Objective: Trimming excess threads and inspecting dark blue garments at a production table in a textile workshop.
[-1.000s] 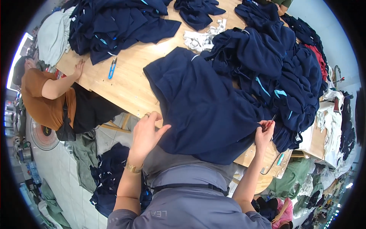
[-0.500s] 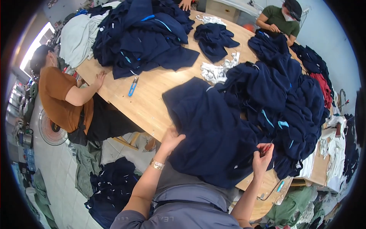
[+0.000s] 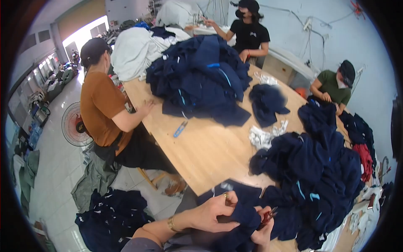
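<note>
Navy garment (image 3: 247, 216), one: cloth bunched between the person's two hands at the near edge of the wooden counter (image 3: 210, 155), part of it spread over that edge.

Left hand (image 3: 216, 214): grip closed on a fold of the navy garment, finger and thumb pinching; gold ring on a finger, gold bracelet (image 3: 171, 223) at the wrist.

Right hand (image 3: 262, 231): grip clenched about small thread snips (image 3: 270, 214), blades pointing up and outward, against the edge of the cloth; handles apparently red, though the fingers cover much of them.

On the counter: large heap of navy garments (image 3: 201, 75) with light-blue strips, far side; second navy heap (image 3: 319, 168), right, near the right hand; single crumpled navy piece (image 3: 266, 105) between the two; white cloth scraps (image 3: 266, 135) just beside the right heap; blue snips (image 3: 180, 129), lying loose; white cloth pile (image 3: 134, 52), far left.

On the floor, left: dark navy heap (image 3: 111, 218).

Round the counter: three co-workers, in brown (image 3: 96, 96), black (image 3: 249, 38) and green (image 3: 331, 86) tops.
</note>
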Tool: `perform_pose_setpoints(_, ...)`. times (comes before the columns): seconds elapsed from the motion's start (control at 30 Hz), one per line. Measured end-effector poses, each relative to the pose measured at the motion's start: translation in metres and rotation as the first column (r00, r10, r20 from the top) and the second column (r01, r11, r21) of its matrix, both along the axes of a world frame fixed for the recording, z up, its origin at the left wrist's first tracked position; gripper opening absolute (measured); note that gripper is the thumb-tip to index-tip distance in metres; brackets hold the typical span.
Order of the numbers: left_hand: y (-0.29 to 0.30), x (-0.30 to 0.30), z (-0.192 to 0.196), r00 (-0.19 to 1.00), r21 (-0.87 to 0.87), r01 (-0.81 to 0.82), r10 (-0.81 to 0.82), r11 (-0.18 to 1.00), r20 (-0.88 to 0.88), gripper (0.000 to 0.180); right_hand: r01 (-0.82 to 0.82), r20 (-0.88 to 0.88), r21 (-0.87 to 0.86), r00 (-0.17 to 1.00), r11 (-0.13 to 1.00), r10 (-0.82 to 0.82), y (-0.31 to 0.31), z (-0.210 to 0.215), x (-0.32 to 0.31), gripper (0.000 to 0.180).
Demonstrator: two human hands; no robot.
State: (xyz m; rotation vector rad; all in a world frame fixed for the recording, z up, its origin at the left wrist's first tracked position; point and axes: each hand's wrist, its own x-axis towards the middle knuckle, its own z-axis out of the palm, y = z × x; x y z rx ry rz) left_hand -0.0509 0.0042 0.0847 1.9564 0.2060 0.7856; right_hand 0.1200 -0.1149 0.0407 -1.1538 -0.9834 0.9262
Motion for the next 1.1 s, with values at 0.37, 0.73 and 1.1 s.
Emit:
perform_pose_setpoints(0.37,0.025,0.029,-0.065,0.982,-0.38,0.168,-0.19,0.91,-0.02,0.085,0.287,0.109,0.04,0.951,0.957,-0.289,0.008,0.005,0.028,0.028)
perform_pose_setpoints(0.73,0.315,0.051,0.17,0.325,-0.371,-0.685,0.719,0.627,0.614,0.087,0.569,-0.005,0.123,0.82,0.813,-0.573,-0.013,-0.044,0.078,0.024)
perform_pose_setpoints(1.1,0.192,0.094,-0.059,0.959,0.032,-0.174,0.176,0.984,-0.223,0.025,0.721,0.667,-0.084,0.554,0.688,-0.499,-0.021,-0.131,0.09,0.035)
